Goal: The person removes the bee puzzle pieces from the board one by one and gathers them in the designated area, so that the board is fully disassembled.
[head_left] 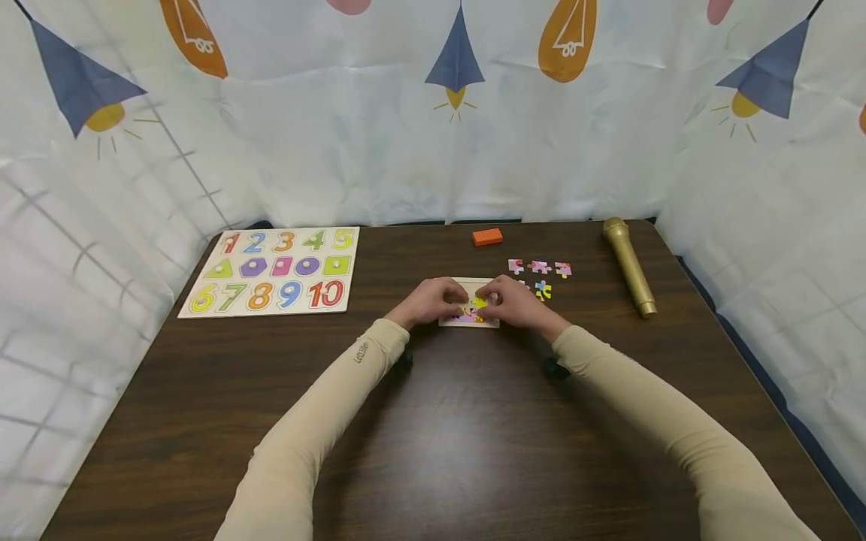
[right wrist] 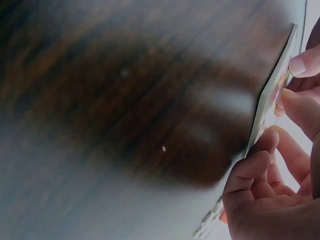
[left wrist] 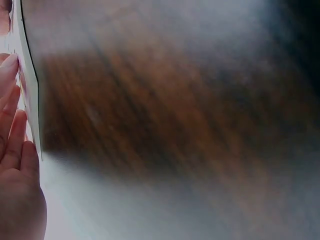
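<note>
A small jigsaw board [head_left: 469,324] with a pale rim lies on the table, colourful puzzle pieces filling its lower part. From the left, my left hand [head_left: 433,301] reaches over its edge, thumb and fingertips at the pieces; in the left wrist view the fingers [left wrist: 15,135] are loosely bent beside the rim. My right hand [head_left: 517,304] comes over the right side and pinches a yellow puzzle piece [head_left: 481,302] above the inside of the board. In the right wrist view the right thumb [right wrist: 300,110] sits at the board's surface, the other fingers curled.
Several loose puzzle pieces [head_left: 539,267] lie behind and right of the board. An orange block [head_left: 487,237] is at the back. A gold toy microphone [head_left: 631,267] lies at the right, and a number-and-shape board [head_left: 271,272] at the back left. Patterned curtains [head_left: 379,150] enclose the table [head_left: 433,451].
</note>
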Demonstrator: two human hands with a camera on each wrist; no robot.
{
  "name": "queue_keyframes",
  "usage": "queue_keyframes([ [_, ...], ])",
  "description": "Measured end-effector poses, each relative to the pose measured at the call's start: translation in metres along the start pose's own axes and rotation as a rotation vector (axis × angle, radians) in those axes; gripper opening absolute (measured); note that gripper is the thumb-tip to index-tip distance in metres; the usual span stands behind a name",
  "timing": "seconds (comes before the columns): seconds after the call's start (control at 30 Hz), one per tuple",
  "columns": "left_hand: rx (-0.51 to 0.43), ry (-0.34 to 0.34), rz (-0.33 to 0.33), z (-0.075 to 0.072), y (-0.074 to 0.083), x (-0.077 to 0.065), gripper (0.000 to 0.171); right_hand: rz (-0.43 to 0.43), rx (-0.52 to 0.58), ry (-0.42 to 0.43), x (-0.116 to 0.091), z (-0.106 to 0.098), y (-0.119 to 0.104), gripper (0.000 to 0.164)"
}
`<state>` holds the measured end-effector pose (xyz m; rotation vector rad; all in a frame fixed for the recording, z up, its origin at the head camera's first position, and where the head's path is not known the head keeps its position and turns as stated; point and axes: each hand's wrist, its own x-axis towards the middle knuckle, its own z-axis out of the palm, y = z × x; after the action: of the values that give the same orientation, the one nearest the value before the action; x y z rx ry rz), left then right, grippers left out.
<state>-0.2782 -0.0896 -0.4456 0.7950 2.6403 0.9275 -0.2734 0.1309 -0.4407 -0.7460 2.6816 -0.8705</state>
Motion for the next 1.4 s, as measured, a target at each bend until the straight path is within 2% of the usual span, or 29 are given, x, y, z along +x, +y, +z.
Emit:
queue_keyframes([
  [0.47,0.058,-0.030,0.031,-0.0018,0.0000,0.0014,0.025,0.003,-0.056,-0.020,0.0029,0.0003,-0.0041,0.041],
  [1.03,0.034,-0.035,0.007,-0.0040,-0.0084,-0.0014,0.031,-0.004,-0.031,-0.039,0.0043,-0.0013,-0.0045,0.039],
  [1.4,0.012,-0.044,-0.001,-0.0046,-0.0083,-0.0022,0.032,0.036,-0.007,-0.044,0.0044,-0.0011,-0.0061,0.041],
])
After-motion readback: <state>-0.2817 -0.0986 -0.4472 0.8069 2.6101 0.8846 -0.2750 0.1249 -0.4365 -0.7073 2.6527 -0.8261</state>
